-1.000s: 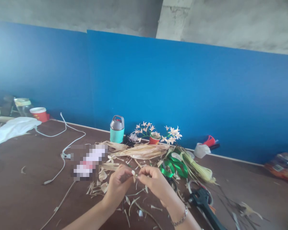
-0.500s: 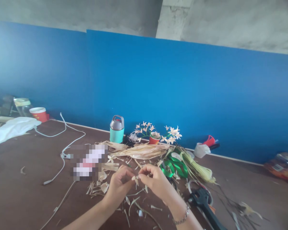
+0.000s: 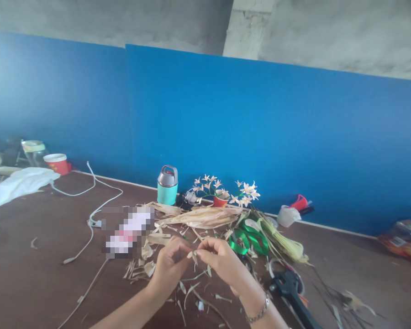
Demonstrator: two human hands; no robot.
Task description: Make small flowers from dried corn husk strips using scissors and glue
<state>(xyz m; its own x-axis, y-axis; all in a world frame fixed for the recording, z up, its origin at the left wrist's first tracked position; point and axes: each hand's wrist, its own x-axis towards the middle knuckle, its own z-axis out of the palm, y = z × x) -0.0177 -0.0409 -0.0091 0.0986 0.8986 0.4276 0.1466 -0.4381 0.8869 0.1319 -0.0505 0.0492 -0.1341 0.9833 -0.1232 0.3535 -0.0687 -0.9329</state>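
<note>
Between my hands, over the brown table, is a small pale flower (image 3: 192, 256) that looks made of dried husk petals. My left hand (image 3: 173, 261) is closed, thumb and fingers pinching it from the left. From the right, my right hand (image 3: 222, 262) pinches at the same piece, its fingertips partly hiding it. Loose husk petals and scraps (image 3: 192, 290) lie beneath and around both hands. Just beyond them stretches a bundle of dry corn husks (image 3: 205, 216). Green ribbon (image 3: 248, 240) lies past my right hand.
A black tool like a glue gun (image 3: 291, 290) lies by my right forearm. Behind the husks stand a turquoise flask (image 3: 167, 186) and a red cup (image 3: 220, 199) with finished-looking pale flowers. White cables (image 3: 91, 228) run on the left; green-yellow stalks (image 3: 284, 240) lie right.
Both hands stay almost in place, still pinching the small flower. Their fingertips shift only slightly, and the whole view drifts a little.
</note>
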